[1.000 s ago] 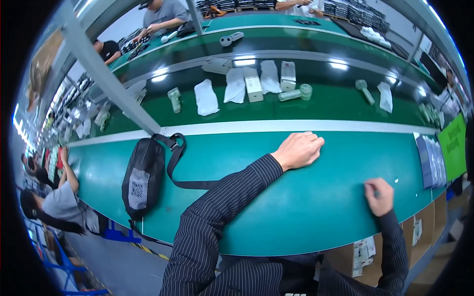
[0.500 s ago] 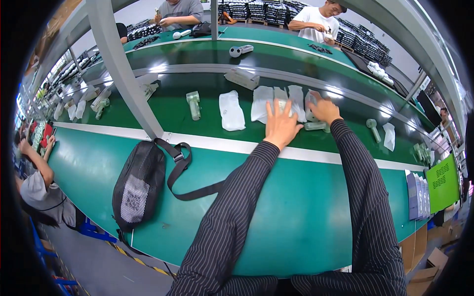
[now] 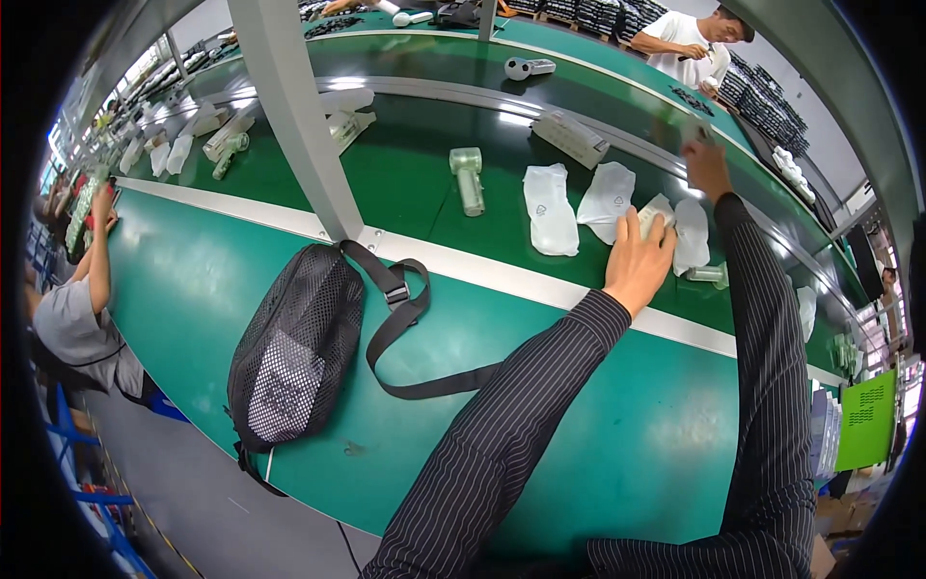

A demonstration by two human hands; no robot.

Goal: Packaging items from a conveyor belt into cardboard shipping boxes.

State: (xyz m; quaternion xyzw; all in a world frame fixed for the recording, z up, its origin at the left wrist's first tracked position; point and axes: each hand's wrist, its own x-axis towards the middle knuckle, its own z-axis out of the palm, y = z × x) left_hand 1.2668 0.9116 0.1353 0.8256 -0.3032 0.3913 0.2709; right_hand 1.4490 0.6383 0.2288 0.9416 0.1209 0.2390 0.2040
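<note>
My left hand (image 3: 640, 257) reaches over the green belt with its fingers apart, the fingertips on a small pale packet (image 3: 658, 210). White pouches lie around it: one pouch (image 3: 608, 201) just left, another pouch (image 3: 691, 234) just right, and a third pouch (image 3: 551, 210) farther left. By the right pouch is a pale green handheld fan (image 3: 709, 275), partly hidden by my right sleeve. My right hand (image 3: 709, 166), smeared by motion, is raised toward the belt's far side. Its fingers seem closed on a blurred greyish thing that I cannot make out.
Another wrapped handheld fan (image 3: 468, 180) and a white box (image 3: 569, 138) lie on the belt. A black mesh bag (image 3: 297, 347) with a strap rests on the green table (image 3: 559, 434). A metal post (image 3: 294, 116) rises at the left. Co-workers sit at the far side and left.
My right hand has left the pouches and moved up toward the far side of the belt. My left hand stays among the pouches. The whole view has shifted, so the scene sits differently.
</note>
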